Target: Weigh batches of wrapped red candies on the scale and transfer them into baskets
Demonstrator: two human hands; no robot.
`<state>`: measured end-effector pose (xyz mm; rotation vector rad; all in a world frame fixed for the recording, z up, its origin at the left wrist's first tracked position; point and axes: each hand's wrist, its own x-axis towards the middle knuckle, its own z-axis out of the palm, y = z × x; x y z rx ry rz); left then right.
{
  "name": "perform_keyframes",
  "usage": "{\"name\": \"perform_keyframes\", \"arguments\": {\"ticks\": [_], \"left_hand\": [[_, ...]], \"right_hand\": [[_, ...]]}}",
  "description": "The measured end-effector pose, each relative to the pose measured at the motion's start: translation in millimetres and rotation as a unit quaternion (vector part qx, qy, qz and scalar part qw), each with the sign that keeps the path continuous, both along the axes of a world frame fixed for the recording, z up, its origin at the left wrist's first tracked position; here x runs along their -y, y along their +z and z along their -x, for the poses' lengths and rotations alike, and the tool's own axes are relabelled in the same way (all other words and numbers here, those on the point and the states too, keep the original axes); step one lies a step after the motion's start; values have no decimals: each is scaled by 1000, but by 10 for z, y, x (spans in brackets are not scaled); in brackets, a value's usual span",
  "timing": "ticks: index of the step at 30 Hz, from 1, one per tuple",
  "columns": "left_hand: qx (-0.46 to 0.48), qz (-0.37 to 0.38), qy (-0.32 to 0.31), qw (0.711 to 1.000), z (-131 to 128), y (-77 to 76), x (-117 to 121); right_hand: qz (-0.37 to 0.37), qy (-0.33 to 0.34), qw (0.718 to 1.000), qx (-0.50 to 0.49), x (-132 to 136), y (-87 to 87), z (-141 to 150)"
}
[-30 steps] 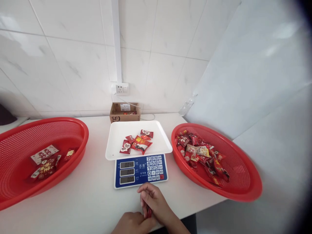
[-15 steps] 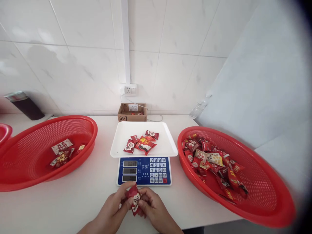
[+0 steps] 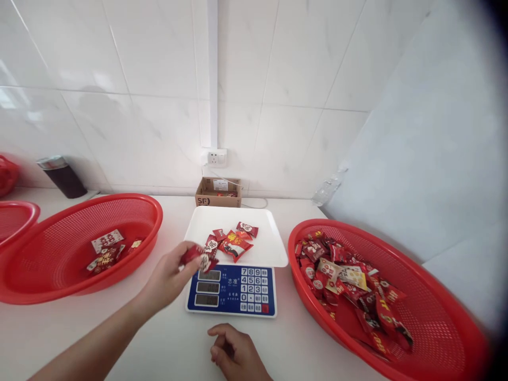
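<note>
My left hand [image 3: 172, 275] pinches a dark red candy packet [image 3: 204, 259] over the left front corner of the scale's white tray [image 3: 270, 254]. Several small red packets lie on that tray, among them a brighter red and yellow packet [image 3: 235, 245]. Below the tray, the blue keypad panel [image 3: 232, 296] faces me, its left edge partly behind my hand. My right hand [image 3: 238, 352] is just in front of the scale, fingers loosely curled and apart, with nothing in it.
A red basket [image 3: 436, 296] heaped with mixed packets stands on the right. On the left, another red basket [image 3: 39, 270] holds a few packets. Behind the scale sits a cardboard box [image 3: 218, 200]. A dark flask [image 3: 65, 177] and a clear plastic bottle [image 3: 327, 189] are near the wall.
The packet was between both hands in front of the scale. My left hand has carried it up and left to the tray's corner; my right hand has let go. The view has shifted slightly.
</note>
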<state>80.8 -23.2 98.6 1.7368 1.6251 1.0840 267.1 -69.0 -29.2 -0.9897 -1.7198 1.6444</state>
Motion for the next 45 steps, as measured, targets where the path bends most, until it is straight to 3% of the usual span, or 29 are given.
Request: {"name": "perform_keyframes", "arguments": {"ticks": [3,7,10,13,17,22,26,30,33,37,45], "left_hand": [[-86,-37,1,996,2,104,-454],[-170,-76,-37,982,-46,54,-978],[-189,-83,-60,977,-116,-24,-1233],[-197,-81,-74,974,-200,-41,-1325],[-183,-92,-69,976,-226,92,-1132],[-121,-116,-33,985,16,218,-502],[-64,-84,38,994,272,28,29],[-31,-12,89,996,416,-253,369],[-39,11,103,994,440,-351,449],[-57,-9,104,993,394,-315,395],[-80,-74,45,993,220,-341,251]], "right_hand": [[0,5,1000,-27,-14,-127,9],[16,-21,998,-63,-21,-270,31],[15,-32,997,-70,-18,-281,43],[16,-34,997,-68,-14,-261,46],[17,-34,997,-63,-7,-259,40],[11,-18,999,-28,-12,-190,15],[-21,-13,1000,17,-1,-42,-8],[-36,-17,998,37,34,62,-24],[-37,-18,998,43,51,92,-31],[-31,-24,998,44,57,103,-31],[-28,-42,998,41,69,95,-17]]}}
